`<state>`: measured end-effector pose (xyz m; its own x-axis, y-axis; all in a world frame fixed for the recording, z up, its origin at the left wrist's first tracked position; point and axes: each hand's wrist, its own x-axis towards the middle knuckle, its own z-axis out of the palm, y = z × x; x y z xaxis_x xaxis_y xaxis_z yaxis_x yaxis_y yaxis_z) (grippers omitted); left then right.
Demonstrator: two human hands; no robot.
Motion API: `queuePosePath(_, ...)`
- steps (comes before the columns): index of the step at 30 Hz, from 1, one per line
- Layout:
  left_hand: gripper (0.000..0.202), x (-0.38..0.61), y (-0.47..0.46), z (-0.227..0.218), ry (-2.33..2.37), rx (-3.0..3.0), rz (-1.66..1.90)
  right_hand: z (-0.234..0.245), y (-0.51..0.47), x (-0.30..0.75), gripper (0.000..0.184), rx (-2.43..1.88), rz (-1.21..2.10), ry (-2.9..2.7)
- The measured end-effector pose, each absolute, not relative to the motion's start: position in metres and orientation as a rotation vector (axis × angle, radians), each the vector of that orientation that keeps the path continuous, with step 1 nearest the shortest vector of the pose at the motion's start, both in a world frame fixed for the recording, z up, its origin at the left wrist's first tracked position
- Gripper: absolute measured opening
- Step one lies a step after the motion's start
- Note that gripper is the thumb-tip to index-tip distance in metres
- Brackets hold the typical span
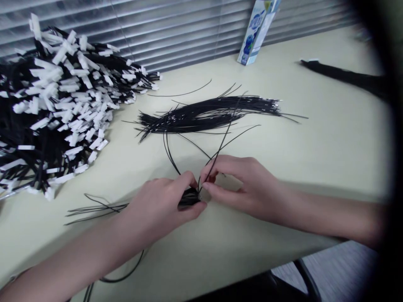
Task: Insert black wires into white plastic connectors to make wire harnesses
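My left hand is closed around a small bundle of thin black wires, gripping the gathered ends just above the pale table. My right hand pinches a single black wire with thumb and forefinger right beside that bundle. Loose ends of the held wires stick up and fan out toward a flat sheaf of loose black wires lying behind my hands.
A big heap of black wires with white tags fills the table's left side. A blue and white carton stands at the back by the window blinds. Another black bundle lies far right. More wires trail under my left forearm.
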<state>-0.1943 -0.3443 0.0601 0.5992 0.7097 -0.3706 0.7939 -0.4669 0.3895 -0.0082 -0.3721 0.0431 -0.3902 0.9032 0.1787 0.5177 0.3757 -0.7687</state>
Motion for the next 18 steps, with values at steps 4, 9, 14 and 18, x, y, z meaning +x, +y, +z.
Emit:
queuePosePath(4, 0.021, -0.193, -0.344, 0.062, 1.190, 2.300, -0.247, 0.042, -0.371, -0.009, 0.010, -1.163, 0.734, -2.105)
queuePosePath(9, 0.021, -0.193, -0.344, 0.060, 1.192, 2.328, -0.219, 0.037, -0.372, -0.008, 0.011, -1.058, 0.604, -2.164)
queuePosePath(14, 0.019, -0.193, -0.345, 0.058, 1.217, 2.317, -0.200, 0.034, -0.373, -0.007, 0.012, -1.024, 0.599, -2.245)
queuePosePath(18, 0.019, -0.192, -0.345, 0.060, 1.207, 2.304, -0.205, 0.033, -0.372, -0.008, 0.014, -0.990, 0.588, -2.290)
